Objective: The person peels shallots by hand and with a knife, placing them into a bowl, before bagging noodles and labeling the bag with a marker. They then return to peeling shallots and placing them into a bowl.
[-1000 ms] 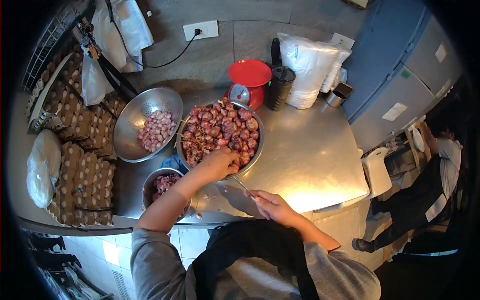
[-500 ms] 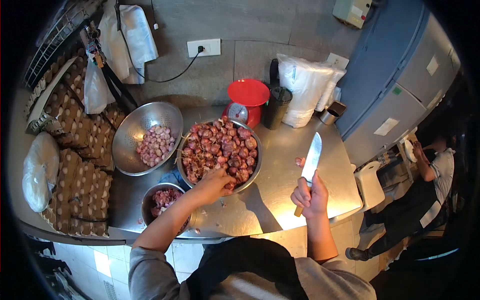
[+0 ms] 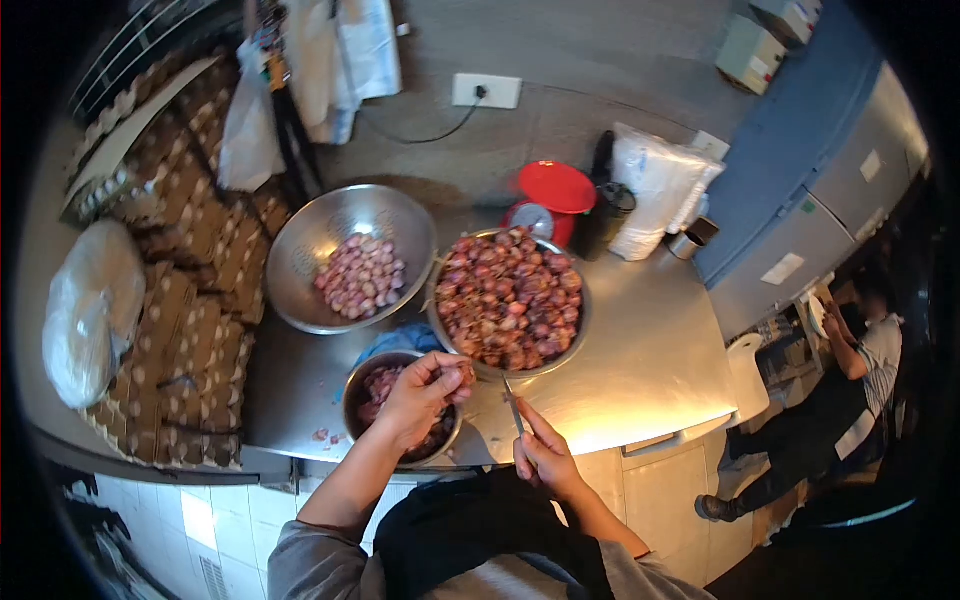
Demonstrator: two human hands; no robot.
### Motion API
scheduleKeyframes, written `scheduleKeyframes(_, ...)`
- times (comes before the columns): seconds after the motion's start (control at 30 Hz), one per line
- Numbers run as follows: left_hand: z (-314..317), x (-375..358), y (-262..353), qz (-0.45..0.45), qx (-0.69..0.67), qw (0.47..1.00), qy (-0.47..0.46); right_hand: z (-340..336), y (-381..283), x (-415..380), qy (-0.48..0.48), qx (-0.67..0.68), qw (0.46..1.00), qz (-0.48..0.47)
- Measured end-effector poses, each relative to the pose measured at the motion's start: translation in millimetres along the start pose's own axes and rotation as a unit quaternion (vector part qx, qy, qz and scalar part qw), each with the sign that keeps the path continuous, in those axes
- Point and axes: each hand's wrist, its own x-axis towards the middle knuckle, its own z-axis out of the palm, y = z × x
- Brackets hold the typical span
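Note:
My left hand (image 3: 412,402) pinches a small red shallot (image 3: 465,374) above the near edge of a large metal bowl (image 3: 586,325) heaped with unpeeled shallots (image 3: 510,290). The fingers partly cover it. In my right hand (image 3: 547,455) is a kitchen knife (image 3: 513,405), its narrow blade pointing up and away from me, a little right of the left hand. Below my left hand stands a smaller metal bowl (image 3: 349,408) with reddish skins inside, partly hidden by the hand and forearm. Peeled shallots (image 3: 360,275) lie in a perforated metal colander (image 3: 290,232).
Egg trays (image 3: 190,350) are stacked at the left, beside a plastic-wrapped bundle (image 3: 92,315). Behind the large bowl are a red scale (image 3: 556,188) and white plastic packs (image 3: 650,185). A blue cloth (image 3: 405,340) lies between the bowls. Another person (image 3: 835,390) works at the right.
My left hand has come out of the shallot heap with one shallot. My right hand has brought the knife in from the right, close to the left hand. The camera view has shifted.

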Motion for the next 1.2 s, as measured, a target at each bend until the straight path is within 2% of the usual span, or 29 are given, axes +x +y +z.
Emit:
scheduleKeyframes(0.13, -35, -28, -12, -0.021, -0.098, 0.995, 0.001, 39, 10, 14, -0.021, -0.061, 0.998, 0.018)
scheduleKeyframes(0.27, -44, -48, -7, -0.017, -0.088, 0.996, 0.024, 72, 15, 25, -0.043, -0.046, 0.997, 0.035)
scheduleKeyframes(0.3, -38, -54, -3, -0.004, -0.081, 0.996, 0.041, 71, 17, 27, -0.056, -0.056, 0.996, 0.044)
scheduleKeyframes(0.37, -43, -58, -8, 0.029, -0.107, 0.992, 0.054, 72, 35, 36, -0.028, -0.159, 0.987, -0.006)
scheduleKeyframes(0.43, -42, -62, -7, 0.055, -0.12, 0.988, 0.086, 81, 36, 33, -0.017, -0.166, 0.986, -0.005)
scheduleKeyframes(0.6, -54, -70, -11, 0.092, -0.133, 0.983, 0.09, 93, 41, 26, -0.012, -0.209, 0.978, -0.005)
scheduleKeyframes(0.67, -53, -74, -12, 0.098, -0.129, 0.983, 0.092, 98, 39, 25, -0.006, -0.242, 0.97, -0.029)
scheduleKeyframes(0.73, -45, -79, -6, 0.108, -0.117, 0.983, 0.089, 102, 38, 28, -0.003, -0.294, 0.951, -0.098)
scheduleKeyframes(0.83, -48, -81, -17, 0.133, -0.087, 0.98, 0.118, 105, 42, 36, -0.002, -0.302, 0.941, -0.149)
scheduleKeyframes(0.93, -44, -83, -14, 0.161, -0.053, 0.978, 0.121, 109, 37, 39, 0.003, -0.269, 0.952, -0.146)
scheduleKeyframes(1.03, -39, -87, -18, 0.172, 0.04, 0.975, 0.138, 101, 55, 47, 0.03, -0.21, 0.973, -0.094)
scheduleKeyframes(1.07, -34, -88, -24, 0.144, 0.0, 0.98, 0.137, 99, 57, 49, 0.033, -0.173, 0.982, -0.07)
scheduleKeyframes(1.13, -34, -85, -29, 0.162, -0.002, 0.976, 0.147, 103, 41, 53, 0.011, -0.05, 0.999, -0.001)
scheduleKeyframes(1.2, -35, -82, -28, 0.151, -0.019, 0.978, 0.144, 111, 34, 55, 0.007, 0.01, 1.0, 0.002)
